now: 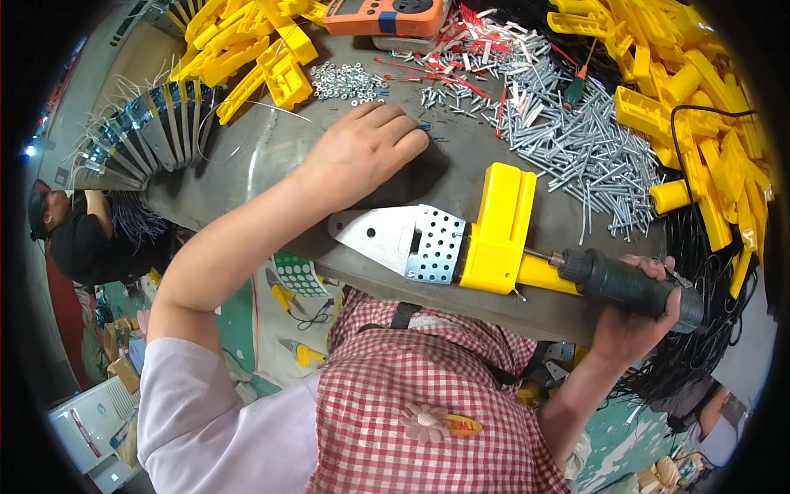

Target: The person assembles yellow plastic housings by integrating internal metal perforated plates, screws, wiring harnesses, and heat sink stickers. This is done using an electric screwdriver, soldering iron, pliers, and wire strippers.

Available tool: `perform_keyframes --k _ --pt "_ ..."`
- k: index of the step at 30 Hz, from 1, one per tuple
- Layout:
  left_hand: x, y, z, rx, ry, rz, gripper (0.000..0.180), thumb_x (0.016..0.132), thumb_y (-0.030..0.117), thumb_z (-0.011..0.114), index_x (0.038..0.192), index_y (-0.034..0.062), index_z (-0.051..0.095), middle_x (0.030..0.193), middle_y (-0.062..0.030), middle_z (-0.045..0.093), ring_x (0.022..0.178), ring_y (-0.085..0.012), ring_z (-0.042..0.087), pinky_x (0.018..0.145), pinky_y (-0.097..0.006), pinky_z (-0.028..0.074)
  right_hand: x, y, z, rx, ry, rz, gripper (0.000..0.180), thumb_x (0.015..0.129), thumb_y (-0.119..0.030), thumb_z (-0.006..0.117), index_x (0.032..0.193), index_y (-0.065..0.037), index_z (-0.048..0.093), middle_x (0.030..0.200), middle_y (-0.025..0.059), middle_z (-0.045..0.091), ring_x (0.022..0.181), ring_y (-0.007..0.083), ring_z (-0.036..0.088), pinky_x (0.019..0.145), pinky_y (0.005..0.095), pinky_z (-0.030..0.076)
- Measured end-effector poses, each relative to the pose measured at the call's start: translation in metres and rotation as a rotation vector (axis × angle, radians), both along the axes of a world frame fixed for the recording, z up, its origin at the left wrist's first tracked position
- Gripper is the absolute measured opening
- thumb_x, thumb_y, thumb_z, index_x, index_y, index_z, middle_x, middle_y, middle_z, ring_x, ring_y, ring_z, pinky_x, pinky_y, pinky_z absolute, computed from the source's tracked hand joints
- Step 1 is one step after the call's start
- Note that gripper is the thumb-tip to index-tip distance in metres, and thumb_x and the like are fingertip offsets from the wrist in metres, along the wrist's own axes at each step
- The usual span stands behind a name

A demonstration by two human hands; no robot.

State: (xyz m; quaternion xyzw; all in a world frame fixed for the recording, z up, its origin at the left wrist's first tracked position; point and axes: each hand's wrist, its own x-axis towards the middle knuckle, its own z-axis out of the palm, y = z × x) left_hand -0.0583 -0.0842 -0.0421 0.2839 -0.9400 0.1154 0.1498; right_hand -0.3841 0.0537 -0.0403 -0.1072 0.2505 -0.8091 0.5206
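Note:
At the table's near edge lies a plastic pipe welder, with a yellow housing (496, 255), a perforated metal guard (438, 247) and a flat pointed metal plate (374, 235). My right hand (627, 329) is wrapped round a dark electric screwdriver (621, 281), whose bit reaches the yellow housing from the right. Beyond the plate, my left hand (362, 152) hovers low over the tabletop or rests on it, its fingers curled. Tiny blue pieces (439, 138) lie by its fingertips. Whatever those fingers pinch, if anything, stays hidden.
Loose screws (576, 152) spread across the far right, near a green-handled screwdriver (574, 89). Small nuts or washers (341, 81) sit beyond my left hand. Yellow housings pile up at far left (276, 58) and right (699, 107). Black cables (699, 346) hang at right. Another person (78, 239) is at left.

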Motion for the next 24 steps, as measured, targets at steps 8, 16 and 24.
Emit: perform_keyframes --k 8,16,24 --pt "-0.018 0.067 0.009 0.814 0.661 0.172 0.014 0.075 0.004 0.066 0.083 0.0079 0.056 0.09 -0.0037 0.067 0.095 -0.0194 0.061 0.1 -0.047 0.034 0.004 0.001 0.002 0.085 -0.042 -0.041 0.044 0.084 -0.021 0.058 0.119 -0.001 0.041 0.091 0.0049 0.048 0.092 0.0175 0.049 0.097 0.0385 0.036" --pt "-0.027 0.082 -0.002 0.915 0.758 0.241 0.014 0.075 0.006 0.066 0.084 0.0093 0.055 0.089 -0.0012 0.068 0.095 -0.0169 0.061 0.108 -0.053 0.013 0.0 0.002 -0.005 0.014 -0.033 0.001 0.038 0.082 -0.019 0.058 0.112 -0.002 0.042 0.089 0.0039 0.047 0.09 0.0177 0.049 0.098 0.0384 0.035" --pt "-0.025 0.085 -0.01 0.833 0.803 0.201 0.018 0.068 0.004 0.067 0.084 0.0066 0.059 0.085 -0.003 0.064 0.089 -0.0202 0.06 0.107 -0.051 0.022 0.005 0.003 0.002 -0.09 -0.052 0.025 0.035 0.081 -0.018 0.057 0.109 -0.005 0.041 0.087 0.0033 0.046 0.089 0.0171 0.049 0.098 0.0391 0.035"
